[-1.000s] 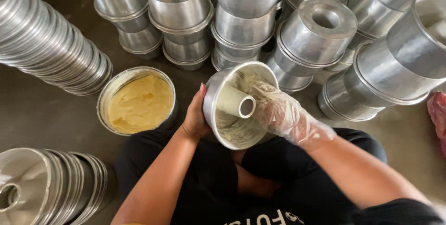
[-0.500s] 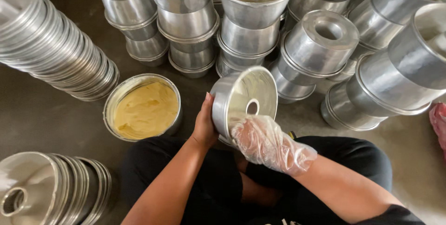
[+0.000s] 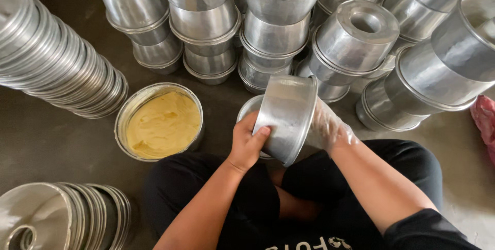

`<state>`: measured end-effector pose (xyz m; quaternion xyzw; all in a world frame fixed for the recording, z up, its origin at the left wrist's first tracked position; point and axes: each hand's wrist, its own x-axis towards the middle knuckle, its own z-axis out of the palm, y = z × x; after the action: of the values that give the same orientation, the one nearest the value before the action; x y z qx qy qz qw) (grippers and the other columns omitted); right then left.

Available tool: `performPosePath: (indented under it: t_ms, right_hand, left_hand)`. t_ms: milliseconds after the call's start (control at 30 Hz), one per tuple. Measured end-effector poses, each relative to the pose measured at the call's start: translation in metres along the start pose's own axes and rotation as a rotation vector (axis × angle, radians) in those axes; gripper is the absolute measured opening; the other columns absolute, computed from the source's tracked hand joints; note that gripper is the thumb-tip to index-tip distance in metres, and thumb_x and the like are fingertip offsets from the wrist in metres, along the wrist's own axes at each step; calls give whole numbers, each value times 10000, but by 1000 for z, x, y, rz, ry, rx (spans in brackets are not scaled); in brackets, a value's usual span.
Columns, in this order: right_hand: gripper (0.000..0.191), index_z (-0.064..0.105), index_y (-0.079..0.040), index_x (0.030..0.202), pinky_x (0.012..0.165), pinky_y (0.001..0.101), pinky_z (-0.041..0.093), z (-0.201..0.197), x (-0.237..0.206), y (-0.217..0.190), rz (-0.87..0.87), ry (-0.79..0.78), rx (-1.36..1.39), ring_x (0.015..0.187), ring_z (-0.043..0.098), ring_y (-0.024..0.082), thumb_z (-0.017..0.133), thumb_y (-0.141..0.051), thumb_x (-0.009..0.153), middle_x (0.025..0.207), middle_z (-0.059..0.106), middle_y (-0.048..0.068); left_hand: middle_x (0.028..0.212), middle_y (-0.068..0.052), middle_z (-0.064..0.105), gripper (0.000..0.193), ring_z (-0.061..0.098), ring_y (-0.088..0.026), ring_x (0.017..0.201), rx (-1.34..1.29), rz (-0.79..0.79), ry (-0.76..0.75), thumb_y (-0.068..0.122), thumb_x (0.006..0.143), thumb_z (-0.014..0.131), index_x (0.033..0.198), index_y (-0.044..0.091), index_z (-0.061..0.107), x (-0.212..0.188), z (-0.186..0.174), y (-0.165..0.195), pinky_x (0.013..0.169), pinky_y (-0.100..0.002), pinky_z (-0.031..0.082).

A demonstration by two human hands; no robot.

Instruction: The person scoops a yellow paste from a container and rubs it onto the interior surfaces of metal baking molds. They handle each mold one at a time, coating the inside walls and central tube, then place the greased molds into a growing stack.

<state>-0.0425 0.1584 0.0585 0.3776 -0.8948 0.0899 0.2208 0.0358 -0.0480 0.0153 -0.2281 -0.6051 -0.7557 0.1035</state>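
Left hand (image 3: 246,144) grips pan (image 3: 285,117) by wall, fingers curled – pan tilted on side. Gloved right hand (image 3: 327,128) reaches inside, fingers hidden – cannot tell. Butter tin (image 3: 159,122) left of fingers; greasing under way, stacks (image 3: 206,28) beyond.

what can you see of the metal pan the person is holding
The tube pan is round, dull silvery metal with a rolled rim, tipped on its side with its opening facing right. The bare left hand grips its base and wall. The right hand, in a clear plastic glove, reaches inside. It's held above the lap.
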Motion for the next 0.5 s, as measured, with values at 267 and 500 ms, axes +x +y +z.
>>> performPosePath:
  t_ms: [267,500]
  right_hand:
    - [338,589,-50,1324,987,324,546,-50,-15,-14,267,-7,232,1127,652,191,533,-105,995,1245,680,76]
    - [249,648,-142,1222,693,365,624,-147,5,-22,628,-292,48,827,734,275,552,-196,999,1008,724,101]
  left_hand:
    - [1405,-152,595,681,561,-252,1281,-458,-287,319,514,1095,286,1433,-42,487,21,-5,-10,1123,-403,428]
    - [1522,-131,479,648,472,-275,1397,-763,-403,202,455,1079,310,1522,-14,371,44,49,-10,1186,-463,362]
